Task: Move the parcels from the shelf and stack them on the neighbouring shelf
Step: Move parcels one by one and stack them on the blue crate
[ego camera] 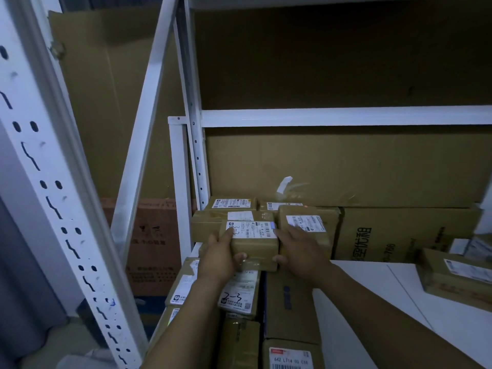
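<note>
The person holds 1 small brown parcel (253,243) w/ both hands, at the left end of the white shelf (372,283). The left hand (219,258) grips its left side, thumb on the front face and index finger up on the top label. The right hand (300,251) grips the right side, thumb at the lower front corner and fingers over the top edge. The parcel is level, label up. Whether it rests on sth. below cannot be told.

Just behind it is a stack (234,217) of brown boxes w/ white labels, against the back cardboard (346,166). A taller box (311,225) stands just right of the parcel, partly behind the right hand. Right of that lies a big carton (399,233) w/ dark printed characters. Near the right edge 1 far parcel (458,278) sits on the shelf board, well apart from the hands. Under the forearms, lower parcels (239,296) lie packed together, 1 w/ "2-3" handwritten on its label. A white perforated upright (53,195) stands at the left, close to the camera.
</note>
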